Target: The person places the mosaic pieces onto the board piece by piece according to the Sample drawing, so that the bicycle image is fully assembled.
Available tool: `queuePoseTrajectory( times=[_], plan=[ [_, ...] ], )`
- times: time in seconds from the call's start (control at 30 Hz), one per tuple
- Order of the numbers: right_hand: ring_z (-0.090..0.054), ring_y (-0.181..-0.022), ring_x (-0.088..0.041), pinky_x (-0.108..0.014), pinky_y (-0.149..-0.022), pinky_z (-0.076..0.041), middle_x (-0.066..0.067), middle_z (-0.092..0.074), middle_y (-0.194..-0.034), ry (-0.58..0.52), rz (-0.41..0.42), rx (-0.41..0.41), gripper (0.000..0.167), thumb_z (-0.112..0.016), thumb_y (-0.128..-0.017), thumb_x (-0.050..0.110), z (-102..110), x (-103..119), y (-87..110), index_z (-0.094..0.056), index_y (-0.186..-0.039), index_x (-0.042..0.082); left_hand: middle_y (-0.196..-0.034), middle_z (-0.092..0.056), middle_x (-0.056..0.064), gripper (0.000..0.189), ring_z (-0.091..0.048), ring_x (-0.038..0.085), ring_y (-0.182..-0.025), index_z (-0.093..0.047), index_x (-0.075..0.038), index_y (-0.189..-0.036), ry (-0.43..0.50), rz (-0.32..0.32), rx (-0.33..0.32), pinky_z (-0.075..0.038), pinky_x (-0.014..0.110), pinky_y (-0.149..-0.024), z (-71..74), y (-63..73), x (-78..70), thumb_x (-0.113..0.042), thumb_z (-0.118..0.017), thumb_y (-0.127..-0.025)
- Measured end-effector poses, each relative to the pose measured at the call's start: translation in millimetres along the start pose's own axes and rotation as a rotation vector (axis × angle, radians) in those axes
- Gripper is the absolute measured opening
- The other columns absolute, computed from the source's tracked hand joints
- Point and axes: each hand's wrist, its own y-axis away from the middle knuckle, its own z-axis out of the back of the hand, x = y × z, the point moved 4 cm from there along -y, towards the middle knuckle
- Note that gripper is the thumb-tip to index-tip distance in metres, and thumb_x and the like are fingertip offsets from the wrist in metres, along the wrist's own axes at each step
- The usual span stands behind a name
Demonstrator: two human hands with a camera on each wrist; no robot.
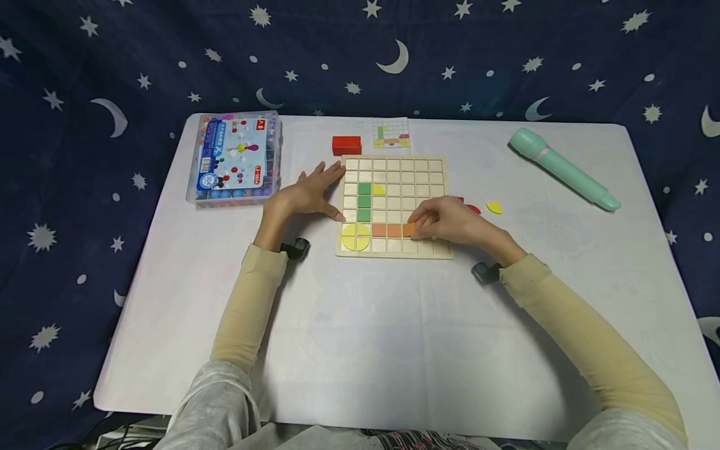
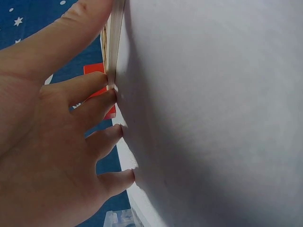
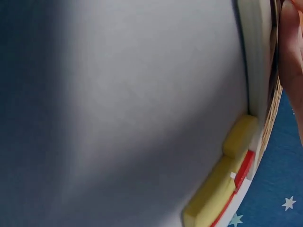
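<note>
A wooden grid board [image 1: 430, 248] lies on the table. My left hand [image 1: 304, 194] is spread along its left edge, thumb and fingertips against the side; the left wrist view shows the straight fingers [image 2: 102, 106] there. My right hand [image 1: 452, 220] pinches an orange square tile [image 1: 409, 230] at the right end of a row of orange tiles [image 1: 385, 230]. On the board are also a column of green tiles [image 1: 364, 202], a yellow quarter-circle [image 1: 379, 189] and a yellow circle [image 1: 356, 237] made of quarter pieces. In the right wrist view only part of the right hand [image 3: 292, 61] shows.
Behind the board are a red box [image 1: 346, 145] and a pattern card [image 1: 390, 133]. Red pieces [image 1: 474, 209] and a loose yellow quarter-circle [image 1: 494, 207] lie to its right. A clear bead case [image 1: 236, 156] stands at the back left, a green microphone-shaped object [image 1: 565, 170] at the right.
</note>
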Motion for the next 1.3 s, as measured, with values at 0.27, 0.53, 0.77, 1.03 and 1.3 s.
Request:
queuePoseTrajectory(
  times=[0.27,0.53,0.77,1.03,1.3],
  plan=[
    [-0.059,-0.077,-0.019,-0.03,-0.072,-0.05,-0.003,-0.069,-0.082,0.101,0.05,-0.003,0.027,-0.084,-0.085,0.014,1,6,1.5,-0.076,-0.109,0.005,-0.175,0.003,-0.002,0.119,0.012,0.025,-0.161,-0.01,-0.019,-0.167,-0.004,0.002,-0.001,0.01,0.053,-0.129,-0.6,-1.9,0.2,-0.036,-0.089,-0.08],
    [-0.06,-0.077,-0.018,-0.03,-0.071,-0.05,-0.003,-0.07,-0.083,0.137,0.068,0.005,0.027,-0.084,-0.086,0.013,1,6,3.1,-0.076,-0.111,0.006,-0.175,0.002,-0.001,0.118,0.012,0.024,-0.161,-0.011,-0.019,-0.167,0.008,0.006,0.0,0.011,0.052,-0.129,-0.5,-0.7,-0.8,-0.034,-0.089,-0.08],
    [-0.062,-0.083,-0.018,-0.03,-0.075,-0.051,-0.004,-0.074,-0.093,0.12,0.076,-0.04,0.023,-0.078,-0.091,0.014,9,0,11.9,-0.077,-0.113,0.008,-0.175,0.001,-0.001,0.119,0.011,0.025,-0.161,-0.011,-0.019,-0.167,0.004,0.005,-0.004,0.01,0.053,-0.129,0.2,-0.2,-1.6,-0.034,-0.09,-0.079],
    [-0.059,-0.08,-0.02,-0.023,-0.067,-0.046,-0.006,-0.073,-0.093,0.109,0.048,-0.21,0.02,-0.079,-0.09,0.013,31,-16,26.7,-0.077,-0.109,0.009,-0.175,0.002,-0.001,0.118,0.012,0.025,-0.161,-0.011,-0.019,-0.167,0.007,0.008,-0.001,0.011,0.052,-0.129,0.2,0.6,-1.3,-0.034,-0.089,-0.08],
    [-0.059,-0.083,-0.023,-0.024,-0.061,-0.046,-0.009,-0.073,-0.1,0.104,-0.027,-0.279,0.021,-0.078,-0.092,0.018,50,-37,37.6,-0.077,-0.111,0.01,-0.175,0.001,-0.001,0.117,0.012,0.025,-0.161,-0.011,-0.019,-0.167,0.003,0.007,0.0,0.01,0.053,-0.129,0.7,1.2,-1.8,-0.034,-0.089,-0.081]
  ],
)
